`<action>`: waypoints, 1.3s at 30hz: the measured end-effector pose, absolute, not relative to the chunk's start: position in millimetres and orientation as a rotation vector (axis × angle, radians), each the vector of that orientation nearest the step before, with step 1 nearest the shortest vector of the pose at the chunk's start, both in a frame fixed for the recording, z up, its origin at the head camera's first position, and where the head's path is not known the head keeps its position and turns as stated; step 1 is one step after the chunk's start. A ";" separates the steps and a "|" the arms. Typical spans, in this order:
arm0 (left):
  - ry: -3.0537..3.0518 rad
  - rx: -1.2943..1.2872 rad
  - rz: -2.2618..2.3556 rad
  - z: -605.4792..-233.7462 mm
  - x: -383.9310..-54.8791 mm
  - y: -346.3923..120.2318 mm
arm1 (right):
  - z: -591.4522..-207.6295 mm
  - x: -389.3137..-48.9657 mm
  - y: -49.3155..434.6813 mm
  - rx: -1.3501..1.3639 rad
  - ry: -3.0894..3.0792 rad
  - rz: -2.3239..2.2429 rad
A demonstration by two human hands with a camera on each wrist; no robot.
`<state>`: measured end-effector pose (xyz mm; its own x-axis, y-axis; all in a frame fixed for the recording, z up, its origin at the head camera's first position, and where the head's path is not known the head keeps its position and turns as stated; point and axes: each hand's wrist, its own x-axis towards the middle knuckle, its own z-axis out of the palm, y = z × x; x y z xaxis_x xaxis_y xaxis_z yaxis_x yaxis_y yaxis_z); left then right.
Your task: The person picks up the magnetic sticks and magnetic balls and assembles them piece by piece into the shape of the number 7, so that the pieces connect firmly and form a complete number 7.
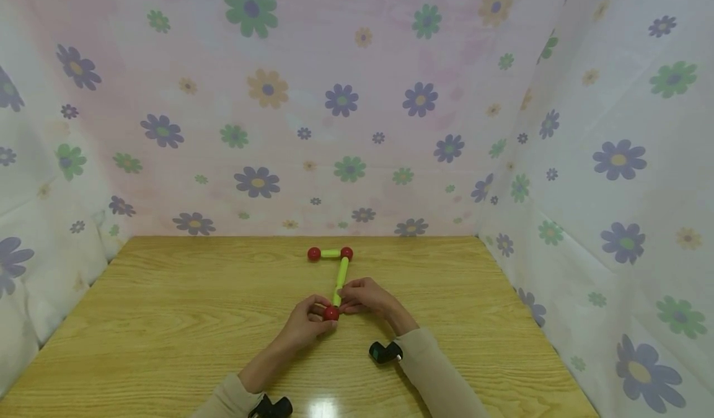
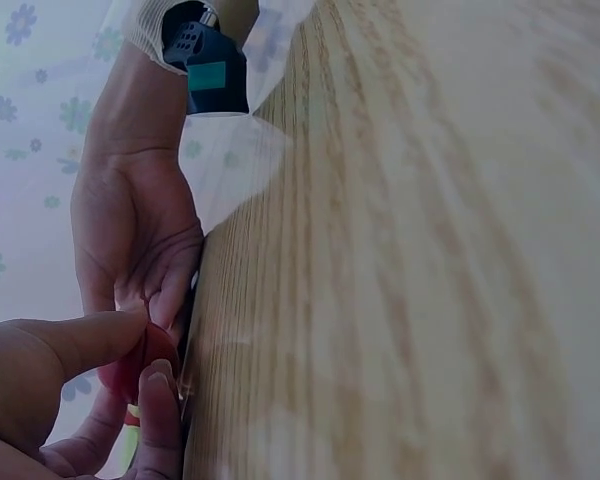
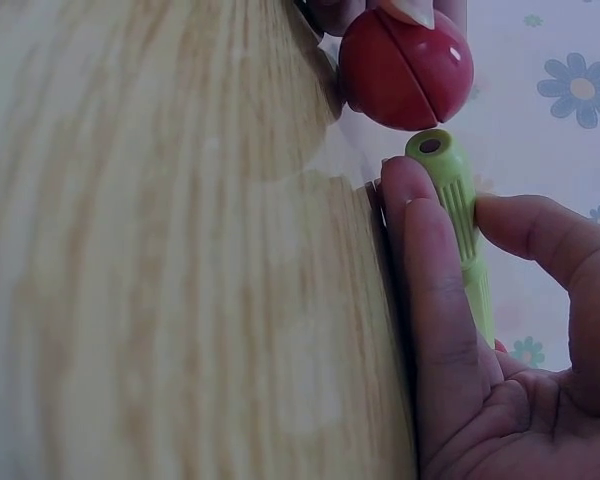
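My left hand [image 1: 303, 326] pinches a glossy red ball [image 1: 331, 314] between thumb and fingers, low over the wooden table. The right wrist view shows a seam across this ball [image 3: 405, 75]. A long yellow-green rod [image 1: 342, 274] runs away from me, and my right hand [image 1: 368, 297] pinches its near end. That hollow rod end [image 3: 448, 185] lies right beside the ball; whether they touch I cannot tell. At the rod's far end is a second red ball [image 1: 346, 253]. From there a shorter yellow-green rod [image 1: 330, 253] leads left to a third red ball [image 1: 314, 253].
The wood-grain table [image 1: 184, 319] extends to both sides of the hands. Flower-printed curtains [image 1: 312, 157] enclose its back and sides. Black wrist devices sit at the left cuff [image 1: 234, 390] and right cuff [image 1: 415, 346].
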<state>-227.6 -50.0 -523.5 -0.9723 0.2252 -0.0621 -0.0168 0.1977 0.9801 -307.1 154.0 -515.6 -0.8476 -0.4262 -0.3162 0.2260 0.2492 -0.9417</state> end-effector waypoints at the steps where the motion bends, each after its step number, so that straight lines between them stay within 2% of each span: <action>1: 2.278 0.200 1.863 -523.5 -227.6 -49.7 | -515.5 -307.1 154.2 -0.183 2.007 -1.643; 39: 2.326 0.170 1.849 -519.0 -223.4 -43.0 | -519.2 -308.0 153.8 -0.176 2.035 -1.632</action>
<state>-223.4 -43.0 -519.0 -0.9800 0.1905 -0.0581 -0.0136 0.2271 0.9738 -308.0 153.8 -519.2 -0.8559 -0.4116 -0.3131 0.2161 0.2652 -0.9396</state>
